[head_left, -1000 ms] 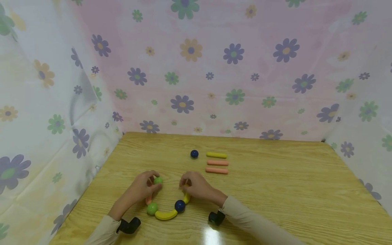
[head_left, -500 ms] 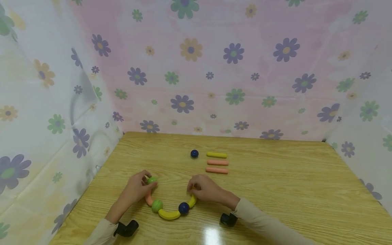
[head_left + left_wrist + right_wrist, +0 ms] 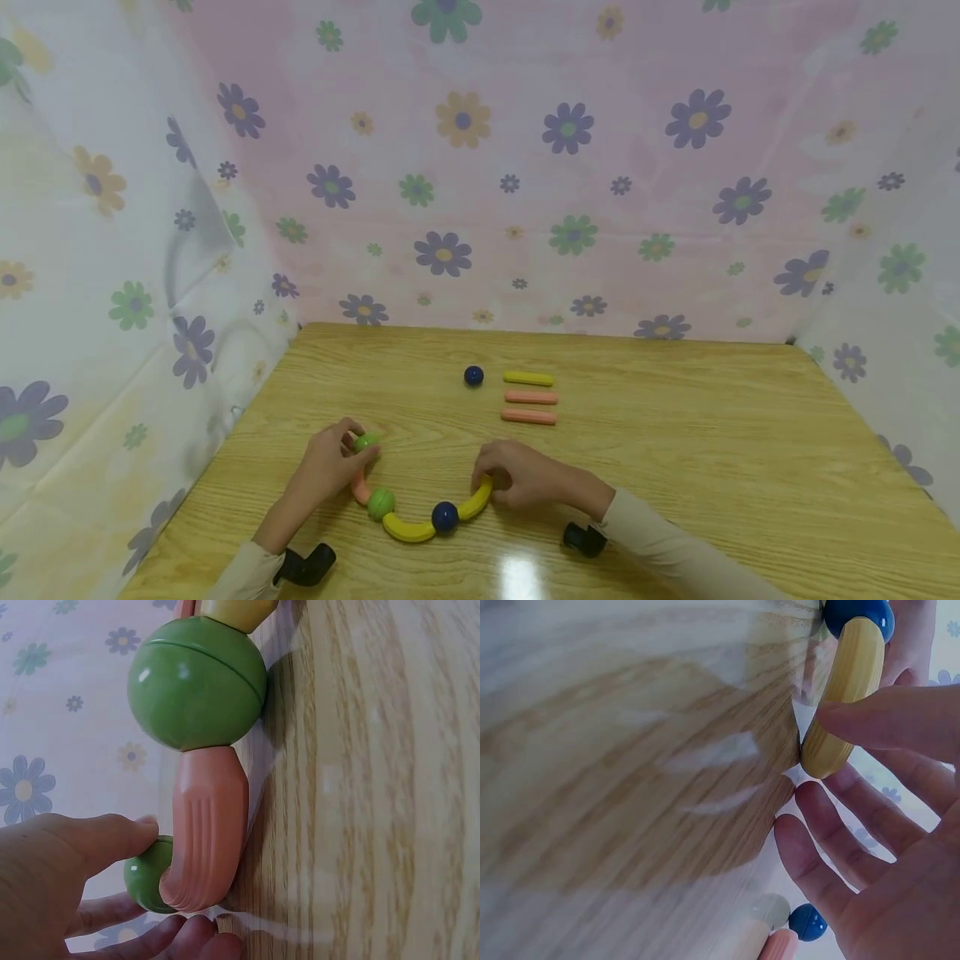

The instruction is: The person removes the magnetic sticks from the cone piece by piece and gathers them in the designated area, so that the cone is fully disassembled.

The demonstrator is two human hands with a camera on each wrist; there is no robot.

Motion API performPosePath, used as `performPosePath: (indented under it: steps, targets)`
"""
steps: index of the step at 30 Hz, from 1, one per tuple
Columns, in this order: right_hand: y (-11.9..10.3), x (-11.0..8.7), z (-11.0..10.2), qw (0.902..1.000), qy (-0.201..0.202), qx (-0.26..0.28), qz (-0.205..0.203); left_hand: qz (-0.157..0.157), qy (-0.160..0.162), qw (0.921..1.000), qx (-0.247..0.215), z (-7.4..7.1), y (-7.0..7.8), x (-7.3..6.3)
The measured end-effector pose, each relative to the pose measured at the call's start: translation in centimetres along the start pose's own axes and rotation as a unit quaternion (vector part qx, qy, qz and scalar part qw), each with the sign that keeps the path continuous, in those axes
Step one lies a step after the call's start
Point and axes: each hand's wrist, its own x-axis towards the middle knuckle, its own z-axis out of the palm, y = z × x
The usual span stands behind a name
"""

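Observation:
A chain of toy pieces lies on the wooden table (image 3: pixel 675 467): end green ball (image 3: pixel 366 442), pink curved piece (image 3: pixel 361 487), second green ball (image 3: pixel 381 502), yellow curved piece (image 3: pixel 405 528), blue ball (image 3: pixel 445 516), and another yellow curved piece (image 3: pixel 477 503). My left hand (image 3: pixel 360 437) pinches the end green ball (image 3: pixel 146 874) between thumb and fingers, right by the pink piece (image 3: pixel 206 825). My right hand (image 3: pixel 487 485) holds the free end of the right yellow piece (image 3: pixel 844 697), thumb on top and fingers under its tip.
Farther back lie a loose blue ball (image 3: pixel 473 376), a yellow stick (image 3: pixel 528 379) and two pink sticks (image 3: pixel 531 397), (image 3: pixel 528 417). Flowered curtains (image 3: pixel 480 208) close off the table at the back and both sides.
My hands have drawn apart, the right one sliding right and nearer to me. The chain has opened from a narrow U into a wider, flatter arc.

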Motion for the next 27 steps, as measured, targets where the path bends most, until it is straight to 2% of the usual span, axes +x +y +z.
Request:
performPosePath:
  steps: [8, 12, 15, 19, 21, 25, 27]
  targets:
    - [-0.2, -0.3, -0.2, 0.9996, -0.006, 0.013, -0.025, 0.029, 0.011, 0.9993, 0.019, -0.1, 0.6, -0.4]
    - [-0.3, -0.3, -0.2, 0.9993, -0.011, 0.007, -0.035, 0.058, 0.014, 0.9972, 0.045, -0.2, 1.6, -1.1]
    - [-0.4, -0.2, -0.1, 0.9994, -0.009, -0.001, -0.035, 0.085, 0.027, 0.9940, 0.063, -0.2, 2.5, -1.8]
    - [-0.6, -0.2, -0.1, 0.9993, -0.005, -0.008, -0.036, 0.106, 0.044, 0.9905, 0.077, 0.1, 3.7, -2.8]
    - [-0.6, -0.2, 0.0, 0.9994, -0.005, -0.006, -0.033, 0.116, 0.042, 0.9892, 0.080, 0.5, 4.3, -3.4]
    - [-0.8, -0.1, 0.0, 0.9996, -0.005, -0.008, -0.026, 0.169, 0.018, 0.9810, 0.094, 1.5, 5.2, -4.6]
    - [-0.8, -0.1, 0.0, 0.9996, -0.005, -0.012, -0.023, 0.208, 0.000, 0.9716, 0.113, 2.0, 5.4, -5.1]
